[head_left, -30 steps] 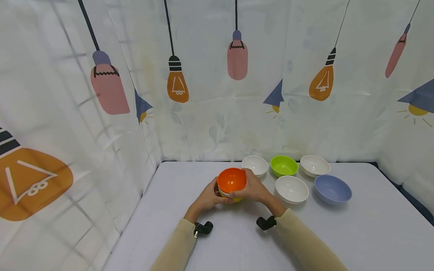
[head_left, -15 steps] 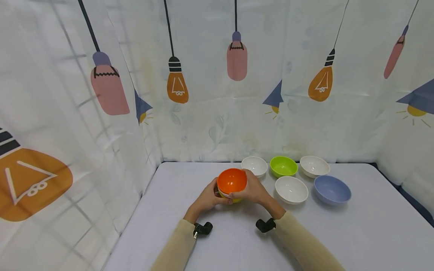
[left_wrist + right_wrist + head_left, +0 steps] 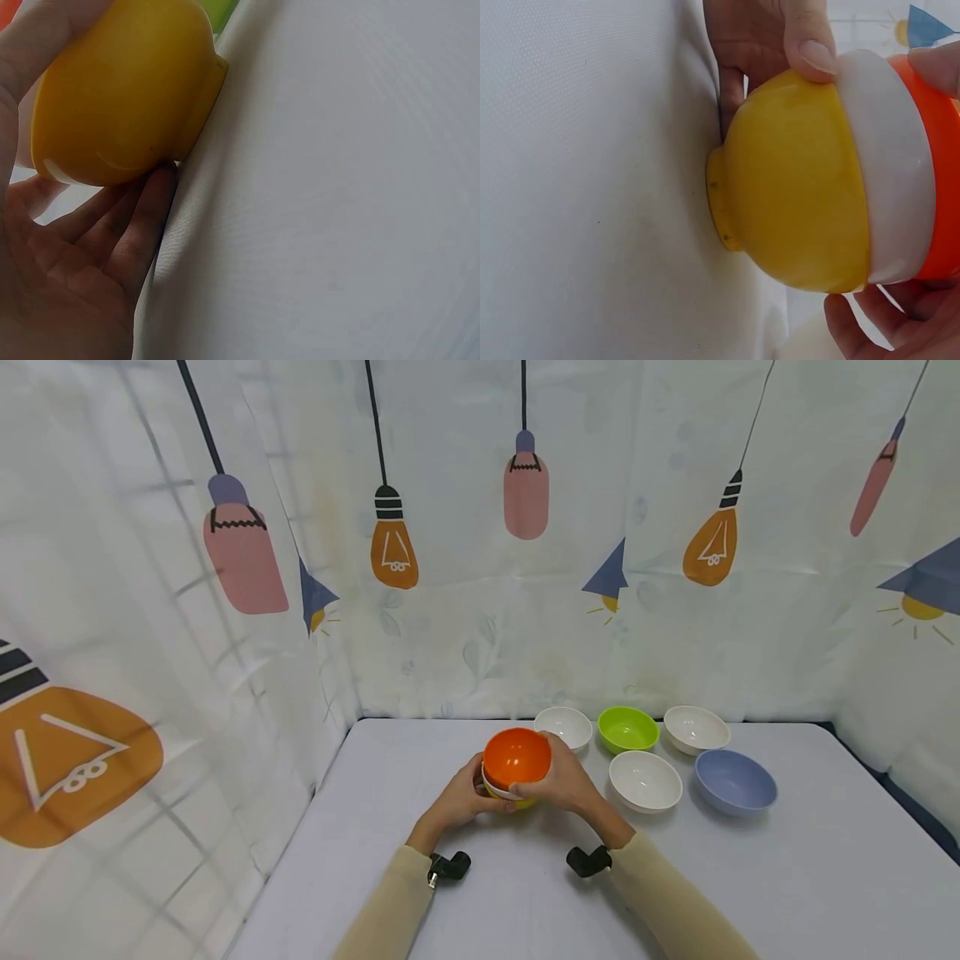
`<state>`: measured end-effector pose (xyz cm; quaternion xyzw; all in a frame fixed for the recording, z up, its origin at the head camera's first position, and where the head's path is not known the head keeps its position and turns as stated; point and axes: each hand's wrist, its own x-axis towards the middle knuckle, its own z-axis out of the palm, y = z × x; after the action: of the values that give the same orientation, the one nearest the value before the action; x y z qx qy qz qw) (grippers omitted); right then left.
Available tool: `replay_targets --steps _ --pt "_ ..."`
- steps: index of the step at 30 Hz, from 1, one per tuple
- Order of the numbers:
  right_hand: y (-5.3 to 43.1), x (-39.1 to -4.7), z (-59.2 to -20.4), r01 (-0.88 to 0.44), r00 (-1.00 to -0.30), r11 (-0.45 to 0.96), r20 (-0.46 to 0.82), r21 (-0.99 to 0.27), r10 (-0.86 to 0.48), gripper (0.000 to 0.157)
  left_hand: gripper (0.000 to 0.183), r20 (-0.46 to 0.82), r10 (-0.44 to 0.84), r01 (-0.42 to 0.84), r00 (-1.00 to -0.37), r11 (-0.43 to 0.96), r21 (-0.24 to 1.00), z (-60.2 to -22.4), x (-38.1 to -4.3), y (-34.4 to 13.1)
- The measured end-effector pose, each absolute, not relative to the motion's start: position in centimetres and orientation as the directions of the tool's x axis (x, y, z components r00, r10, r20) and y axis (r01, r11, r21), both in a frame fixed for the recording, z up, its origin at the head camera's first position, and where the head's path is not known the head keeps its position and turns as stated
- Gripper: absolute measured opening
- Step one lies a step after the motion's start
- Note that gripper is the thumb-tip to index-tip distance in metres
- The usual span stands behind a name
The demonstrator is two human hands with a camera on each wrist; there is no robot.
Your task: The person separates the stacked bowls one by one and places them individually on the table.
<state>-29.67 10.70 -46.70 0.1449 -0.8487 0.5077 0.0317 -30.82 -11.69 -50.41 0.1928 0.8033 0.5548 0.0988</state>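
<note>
Three nested bowls stand before me in the head view: an orange bowl (image 3: 516,757) on top, a white bowl (image 3: 889,169) in the middle and a yellow bowl (image 3: 795,187) at the bottom. My left hand (image 3: 456,798) holds the yellow bowl from the left, its thumb on the outer wall near the rim and its fingers round the far side, low by the foot. From the right, my right hand (image 3: 564,778) grips the orange bowl, thumb on the near side. In the right wrist view the yellow bowl's foot meets the white cloth.
Right of the stack stand a small white bowl (image 3: 564,727), a green bowl (image 3: 628,729), another white bowl (image 3: 697,728), a nearer white bowl (image 3: 646,781) and a blue bowl (image 3: 736,780). They sit on a white-covered table (image 3: 825,860). A printed curtain (image 3: 465,635) hangs behind.
The orange bowl has shifted slightly up and to the right in my right hand, showing more of the white bowl beneath. My left hand and the yellow bowl stay put.
</note>
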Motion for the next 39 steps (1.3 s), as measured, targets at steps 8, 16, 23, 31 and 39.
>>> replay_targets --steps 8,16,23,31,39 --pt "11.0 -29.3 -46.1 -0.294 -0.954 0.442 0.232 -0.847 -0.190 0.097 0.095 0.057 0.426 0.211 -0.903 0.325 0.922 -50.2 -30.8 -11.6" --pt "11.6 -28.9 -45.7 -0.267 -0.964 0.443 0.230 -0.856 -0.136 0.098 0.098 0.054 0.428 0.198 -0.902 0.301 0.933 -50.4 -30.9 -11.7" --pt "12.3 -28.8 -45.5 -0.257 -0.966 0.434 0.232 -0.863 -0.111 0.101 0.098 0.062 0.439 0.206 -0.896 0.288 0.935 -50.5 -30.9 -11.7" --pt "13.0 -28.2 -44.9 -0.241 -0.970 0.388 0.204 -0.890 -0.133 0.103 0.099 0.061 0.441 0.207 -0.895 0.291 0.934 -50.3 -31.0 -11.7" --pt "13.9 -27.9 -44.7 -0.212 -0.976 0.334 0.180 -0.919 -0.124 0.103 0.096 0.085 0.445 0.231 -0.891 0.285 0.930 -50.2 -30.9 -11.7"
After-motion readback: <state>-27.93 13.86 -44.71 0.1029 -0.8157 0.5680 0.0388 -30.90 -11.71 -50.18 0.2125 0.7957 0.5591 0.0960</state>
